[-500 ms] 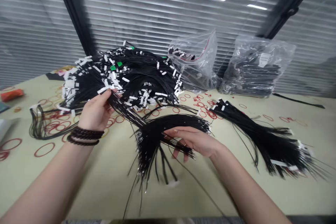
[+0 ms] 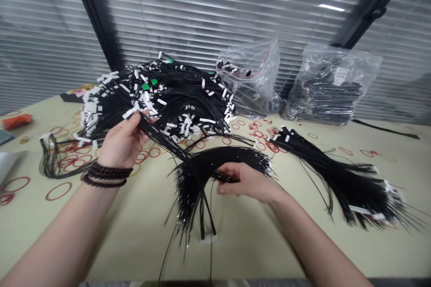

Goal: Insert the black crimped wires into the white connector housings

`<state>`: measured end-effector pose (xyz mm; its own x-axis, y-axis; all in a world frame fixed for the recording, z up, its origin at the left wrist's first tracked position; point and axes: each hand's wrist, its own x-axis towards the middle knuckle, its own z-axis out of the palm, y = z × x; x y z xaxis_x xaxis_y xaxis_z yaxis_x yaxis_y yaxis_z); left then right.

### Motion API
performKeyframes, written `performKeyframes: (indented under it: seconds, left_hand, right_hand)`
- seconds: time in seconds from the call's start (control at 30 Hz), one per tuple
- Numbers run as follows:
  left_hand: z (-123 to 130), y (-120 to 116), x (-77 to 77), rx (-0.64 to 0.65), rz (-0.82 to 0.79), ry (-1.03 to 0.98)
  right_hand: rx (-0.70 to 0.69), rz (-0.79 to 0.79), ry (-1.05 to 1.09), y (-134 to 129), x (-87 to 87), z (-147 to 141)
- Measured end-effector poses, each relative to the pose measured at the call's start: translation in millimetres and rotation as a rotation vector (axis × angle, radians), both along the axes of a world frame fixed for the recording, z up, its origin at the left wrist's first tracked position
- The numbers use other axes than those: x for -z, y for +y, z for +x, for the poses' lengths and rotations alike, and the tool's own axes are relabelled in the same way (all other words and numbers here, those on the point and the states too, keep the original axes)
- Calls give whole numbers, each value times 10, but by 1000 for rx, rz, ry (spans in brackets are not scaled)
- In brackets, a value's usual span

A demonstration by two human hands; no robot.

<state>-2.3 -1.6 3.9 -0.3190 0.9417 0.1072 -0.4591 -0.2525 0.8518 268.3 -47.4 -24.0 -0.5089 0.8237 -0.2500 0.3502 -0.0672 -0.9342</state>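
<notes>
A bundle of thin black wires [image 2: 198, 170] is held up off the table, with its upper end gathered in the left hand [image 2: 121, 141]. The strands are closed in against the left palm by the curled fingers, and the wrist is ringed by a dark beaded bracelet [image 2: 106, 175]. From that grip, the bundle runs down and to the right, then spreads into a loose arc over the right hand [image 2: 247, 183]. The right fingers [image 2: 224, 187] are bent in among the strands and appear to be pinching a few of them, though the exact hold is partly hidden by the wires. Below the right grip, loose ends hang toward the table [image 2: 242, 251], and a white tab [image 2: 208, 239] is visible at their tips.

Work on the bundle is shown in progress, with strands being handled between the two grips while it remains lifted. Beyond the left grip lies a large heap of tabbed wires [image 2: 175, 98], its nearest tabs almost touching the left fingers. To the right of the right grip lies a second bundle [image 2: 340, 177]. Two clear plastic bags [image 2: 247, 80] [image 2: 332, 89] stand farther off, and red rubber bands [image 2: 59, 191] are scattered left of the left grip.
</notes>
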Motion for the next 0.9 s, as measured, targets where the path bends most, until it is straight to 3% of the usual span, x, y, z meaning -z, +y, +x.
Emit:
performKeyframes:
  seconds: [0.53,0.73,0.9]
  left_hand:
    - [-18,-122,-102,35,50,50]
    - [-14,-183,-105,71,135,157]
    - [21,-224,-102,90,186,195]
  right_hand:
    - [257,22,-28,-73,123,-275]
    - [216,-92,36,-91,82,-295]
    - [239,-120,55,-130,144,-408]
